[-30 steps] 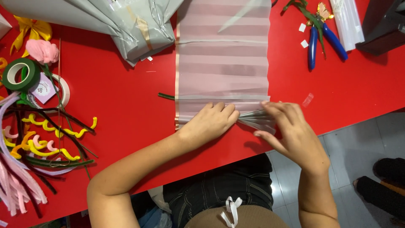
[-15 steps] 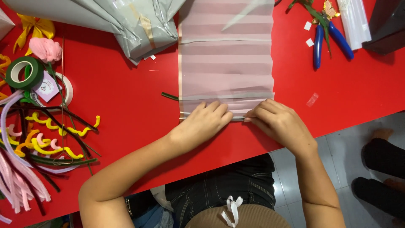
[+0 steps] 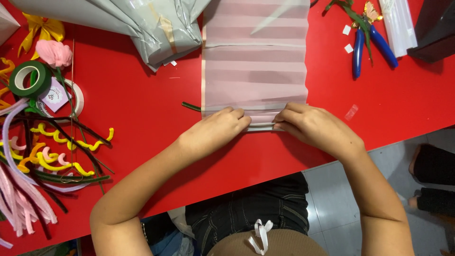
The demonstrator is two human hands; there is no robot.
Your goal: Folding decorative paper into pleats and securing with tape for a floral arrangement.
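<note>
Pink pleated sheet [image 3: 256, 71], near edge of red bench [image 3: 142, 109]: left hand [image 3: 215, 130] and right hand [image 3: 315, 125], closer together than a second ago, pinch its gathered folds, now stacked tighter under the fingertips.

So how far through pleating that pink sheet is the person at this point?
Early, judging by the sheet. Done: a thin stack of folds is gathered at the near edge of the pink translucent sheet. In hand: the left hand and right hand press that stack flat against the red table. Left: most of the sheet beyond the hands lies flat, marked only by crease lines.
</note>
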